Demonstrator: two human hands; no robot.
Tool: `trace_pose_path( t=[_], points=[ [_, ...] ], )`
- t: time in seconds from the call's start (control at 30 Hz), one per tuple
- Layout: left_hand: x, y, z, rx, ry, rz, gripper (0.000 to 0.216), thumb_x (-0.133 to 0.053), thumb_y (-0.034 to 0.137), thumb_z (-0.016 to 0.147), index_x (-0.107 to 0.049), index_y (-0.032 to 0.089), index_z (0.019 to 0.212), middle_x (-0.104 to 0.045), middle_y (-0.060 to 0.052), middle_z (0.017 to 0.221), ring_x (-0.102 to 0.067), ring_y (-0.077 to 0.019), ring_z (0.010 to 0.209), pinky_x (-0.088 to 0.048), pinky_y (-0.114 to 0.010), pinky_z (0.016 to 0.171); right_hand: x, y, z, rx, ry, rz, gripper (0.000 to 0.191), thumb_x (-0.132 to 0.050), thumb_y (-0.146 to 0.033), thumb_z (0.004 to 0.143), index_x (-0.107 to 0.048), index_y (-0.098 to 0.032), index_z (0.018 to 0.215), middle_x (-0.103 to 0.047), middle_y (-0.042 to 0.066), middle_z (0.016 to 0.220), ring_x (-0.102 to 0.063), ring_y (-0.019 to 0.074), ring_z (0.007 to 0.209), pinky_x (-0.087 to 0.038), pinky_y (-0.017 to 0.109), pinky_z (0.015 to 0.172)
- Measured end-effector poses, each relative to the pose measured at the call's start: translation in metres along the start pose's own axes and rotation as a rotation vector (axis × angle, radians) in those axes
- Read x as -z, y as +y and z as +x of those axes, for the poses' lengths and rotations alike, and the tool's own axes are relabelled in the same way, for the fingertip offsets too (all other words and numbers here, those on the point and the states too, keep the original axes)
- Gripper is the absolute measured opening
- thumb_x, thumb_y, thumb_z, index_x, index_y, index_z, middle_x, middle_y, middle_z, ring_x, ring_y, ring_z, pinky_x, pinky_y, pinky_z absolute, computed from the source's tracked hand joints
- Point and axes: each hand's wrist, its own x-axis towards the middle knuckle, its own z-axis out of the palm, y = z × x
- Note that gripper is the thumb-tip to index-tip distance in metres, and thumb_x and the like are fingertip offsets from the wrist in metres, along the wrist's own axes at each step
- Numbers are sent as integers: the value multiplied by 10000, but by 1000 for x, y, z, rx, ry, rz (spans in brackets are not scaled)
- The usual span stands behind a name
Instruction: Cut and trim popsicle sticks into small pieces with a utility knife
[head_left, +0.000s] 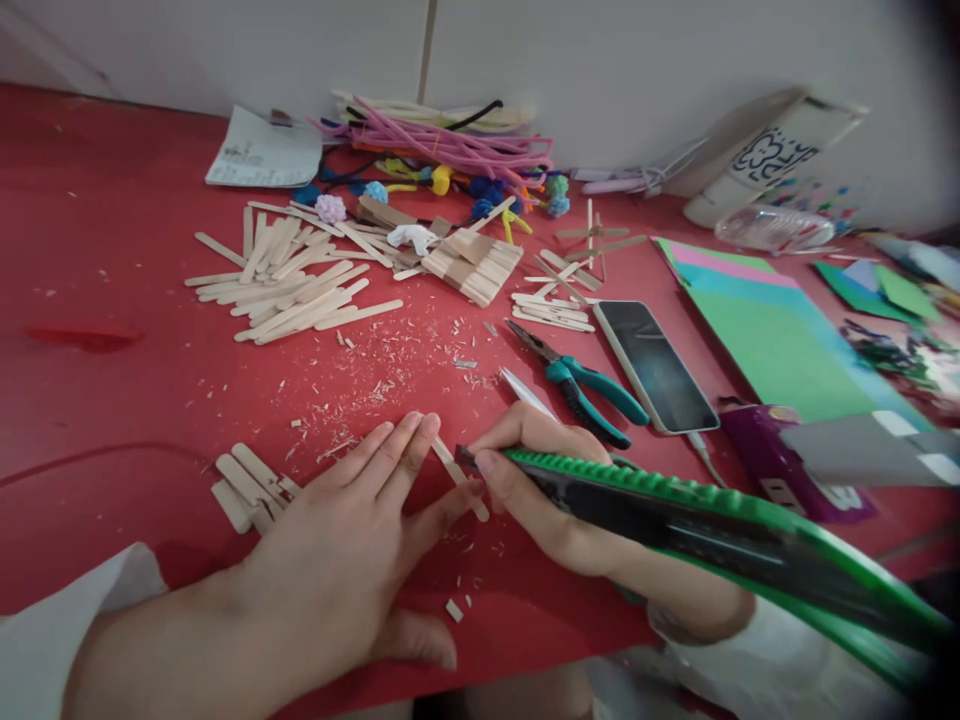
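Pliers (581,385) and a phone (655,364) lie just beyond our hands. Our left hand (352,530) presses flat, fingers spread, on a craft stick (459,478); our right hand (536,480) grips a green utility knife (697,525).

No legible text

Small print is seen on the white paper sheet (264,152) and a black pattern on the white tilted box (772,150); neither can be read.
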Motion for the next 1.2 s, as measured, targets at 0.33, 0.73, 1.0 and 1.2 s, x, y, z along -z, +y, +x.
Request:
trace_pose_path(
  t=[0.33,0.73,1.0,1.2],
  points=[
    [-2,0,0,3,-16,-21,891,-437,828,646,-518,246,1315,-436,-210,1395,-392,-369,1290,-320,-464,1017,0,0,1,6,-53,-67,148,-458,-245,890,-530,-198,770,-566,-31,570,-507,73,445,-386,193,428],
    [0,0,0,2,-8,-23,861,-461,822,639,-557,251,1277,-430,-213,1398,-395,-364,1290,-324,-460,1020,2,-2,1,4,-63,-60,148,-442,-236,889,-510,-202,762,-584,-27,577,-530,81,461,-388,204,431],
    [1,0,0,4,-12,-42,878,-468,822,632,-520,267,1310,-424,-185,1414,-394,-363,1290,-320,-461,1024,1,-1,1,4,-59,-82,130,-450,-234,890,-506,-212,774,-571,-36,559,-523,82,461,-389,206,434],
    [1,0,0,9,-19,-49,871,-478,815,639,-536,243,1293,-423,-166,1422,-364,-354,1308,-301,-457,1042,0,-1,-1,10,-71,-115,108,-444,-231,881,-505,-200,797,-580,-27,562,-524,83,450,-378,201,423]
  ],
)
